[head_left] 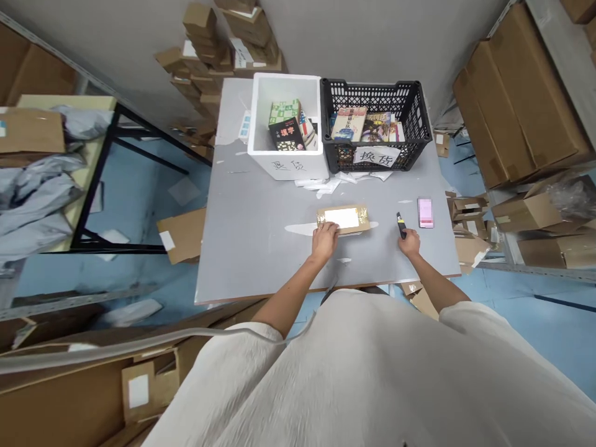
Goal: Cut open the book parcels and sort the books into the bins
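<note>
A small cardboard box (343, 218) with a white label lies on the gray tabletop (251, 242), set in from the front edge, its long sides running roughly parallel to that edge. The left hand (325, 239) touches the box's near left corner; whether its grip pinches the cardboard or only rests there, I cannot tell. The right hand (410, 241) has its grip closed around a black and yellow knife (401, 226), which points toward the far side. Gray surface separates knife and box, giving room between them. Just right of the knife lies a phone (425, 213), near the right edge. A wide stretch of tabletop extends from the left hand to the left edge. Beyond the box, white paper scraps (331, 185) lie before a white foam bin (291, 166) and a black crate (333, 152), side by side along the back, both holding books (349, 123).
</note>
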### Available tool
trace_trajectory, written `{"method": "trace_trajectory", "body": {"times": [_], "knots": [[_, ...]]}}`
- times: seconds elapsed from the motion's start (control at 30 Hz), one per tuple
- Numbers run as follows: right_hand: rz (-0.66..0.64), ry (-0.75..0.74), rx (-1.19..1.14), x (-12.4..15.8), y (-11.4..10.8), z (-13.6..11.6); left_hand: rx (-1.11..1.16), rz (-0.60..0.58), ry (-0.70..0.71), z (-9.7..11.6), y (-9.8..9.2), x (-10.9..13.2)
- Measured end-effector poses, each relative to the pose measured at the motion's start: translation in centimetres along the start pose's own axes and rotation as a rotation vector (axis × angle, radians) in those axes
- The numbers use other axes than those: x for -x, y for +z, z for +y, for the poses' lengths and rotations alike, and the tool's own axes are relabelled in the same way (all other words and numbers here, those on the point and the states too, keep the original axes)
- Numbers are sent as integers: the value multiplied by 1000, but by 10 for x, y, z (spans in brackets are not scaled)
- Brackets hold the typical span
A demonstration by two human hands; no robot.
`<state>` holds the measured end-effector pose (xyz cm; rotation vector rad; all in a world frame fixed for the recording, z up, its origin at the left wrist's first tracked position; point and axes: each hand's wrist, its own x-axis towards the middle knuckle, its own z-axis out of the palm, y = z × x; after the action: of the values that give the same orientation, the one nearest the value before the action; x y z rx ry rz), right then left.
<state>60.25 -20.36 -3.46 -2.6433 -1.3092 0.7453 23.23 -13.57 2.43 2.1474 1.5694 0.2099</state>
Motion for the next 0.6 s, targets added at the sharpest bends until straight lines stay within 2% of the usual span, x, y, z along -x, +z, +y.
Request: {"method": "trace_trajectory", "body": {"times": [0.2, 0.43, 0.6], "knots": [[-77, -58, 118, -8, 2, 3, 26, 29, 1, -4, 6, -3], [-155, -169, 267, -21, -12, 0, 50, 45, -2, -6, 9, -2], [-201, -103, 222, -28, -23, -7, 68, 66, -22, -2, 12, 3]]}}
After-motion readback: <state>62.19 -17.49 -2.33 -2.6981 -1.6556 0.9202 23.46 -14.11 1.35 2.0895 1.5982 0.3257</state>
